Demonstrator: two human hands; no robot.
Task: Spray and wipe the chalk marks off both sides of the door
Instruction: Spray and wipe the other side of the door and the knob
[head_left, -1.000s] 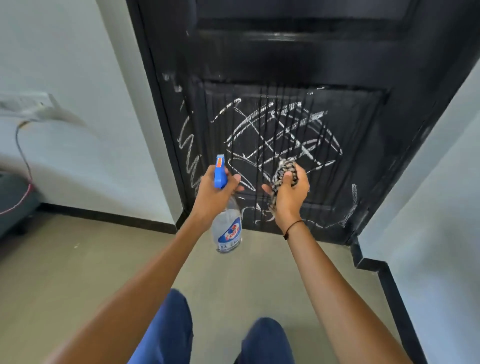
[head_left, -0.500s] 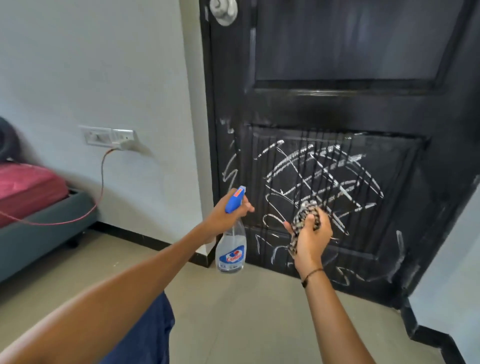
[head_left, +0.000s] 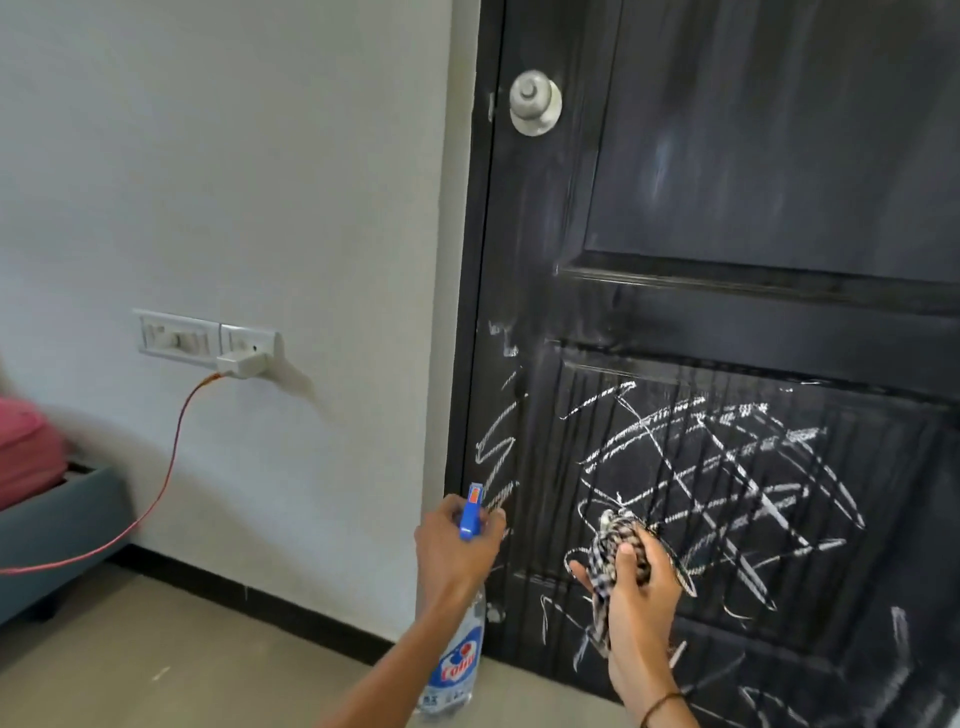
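Our left hand (head_left: 457, 545) grips the spray bottle (head_left: 460, 654) with its nozzle toward the left edge of the door (head_left: 779, 312), and our right hand (head_left: 641, 597) is clenched around a bunched checked cloth (head_left: 618, 540) held at the lower panel. We judge the risks to be mist drifting onto the plugged socket (head_left: 244, 353) on the wall beside the frame, and runoff streaking chalk down to the floor. The chalk marks (head_left: 701, 467) are dense white scribbles crossing the lower panel, with zigzags along its left edge; the upper panel looks only faintly smeared.
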